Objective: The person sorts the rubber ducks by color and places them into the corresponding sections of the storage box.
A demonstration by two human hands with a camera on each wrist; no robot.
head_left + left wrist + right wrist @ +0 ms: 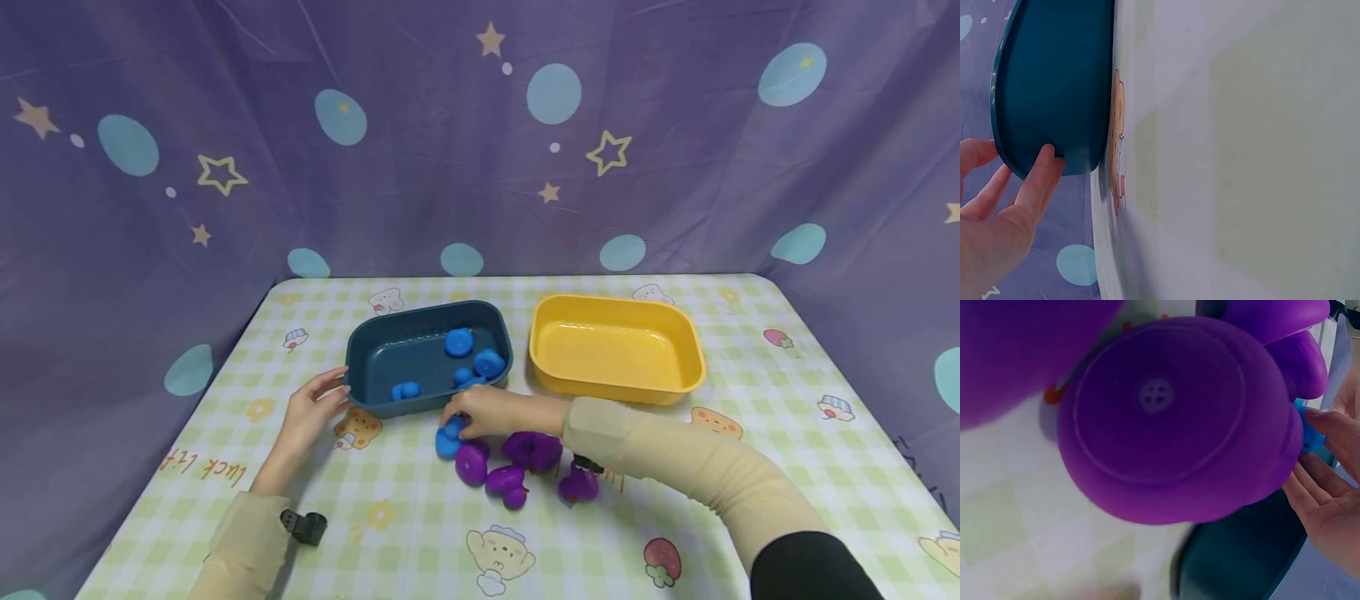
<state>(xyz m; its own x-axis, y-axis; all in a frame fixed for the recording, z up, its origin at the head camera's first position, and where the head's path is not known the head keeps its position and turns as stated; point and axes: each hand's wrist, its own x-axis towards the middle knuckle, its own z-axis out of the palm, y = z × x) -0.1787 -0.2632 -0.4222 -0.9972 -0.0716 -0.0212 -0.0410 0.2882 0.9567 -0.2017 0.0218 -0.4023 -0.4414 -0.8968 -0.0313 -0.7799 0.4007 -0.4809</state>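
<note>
My right hand [491, 411] pinches a blue rubber duck [447, 444] just in front of the dark teal basin [375, 409]. In the right wrist view, the thumb and fingers close on that small blue duck, partly hidden behind a purple rubber duck [1166, 425]. Several blue ducks lie inside the teal basin, one of them a round blue duck [459, 342]. My left hand [309, 415] touches the basin's left end. The left wrist view shows its extended fingers [1038, 178] against the outer wall.
A yellow basin [622, 390] stands to the right of the teal one. Below the right forearm, several purple ducks [471, 465] lie grouped on the checked tablecloth [420, 542]. A purple patterned curtain [450, 167] hangs behind the table.
</note>
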